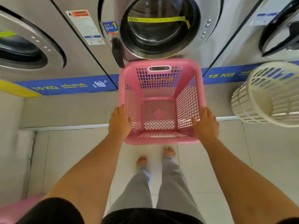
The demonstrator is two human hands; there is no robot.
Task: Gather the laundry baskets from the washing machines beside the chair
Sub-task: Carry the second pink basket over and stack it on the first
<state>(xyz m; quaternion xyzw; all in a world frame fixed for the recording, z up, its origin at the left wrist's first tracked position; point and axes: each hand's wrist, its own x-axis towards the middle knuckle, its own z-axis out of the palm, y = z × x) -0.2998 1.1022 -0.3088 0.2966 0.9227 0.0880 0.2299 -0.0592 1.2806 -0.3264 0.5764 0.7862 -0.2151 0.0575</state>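
Note:
An empty pink mesh laundry basket (159, 88) hangs in the air in front of the middle washing machine (160, 26). My left hand (119, 122) grips its left rim and my right hand (204, 122) grips its right rim, thumbs inside. A round white laundry basket (267, 94) stands on the raised ledge at the right, below the right-hand washer. At the bottom left corner a pink shape (16, 209) shows, possibly another basket; I cannot tell.
Three front-loading washers line the wall above a blue strip (68, 86) marked 10 KG and 15 KG. The middle machine's door handle (117, 52) sits just left of the pink basket. A grey ledge (64, 110) runs under them. My bare feet (155, 156) stand on pale floor tiles.

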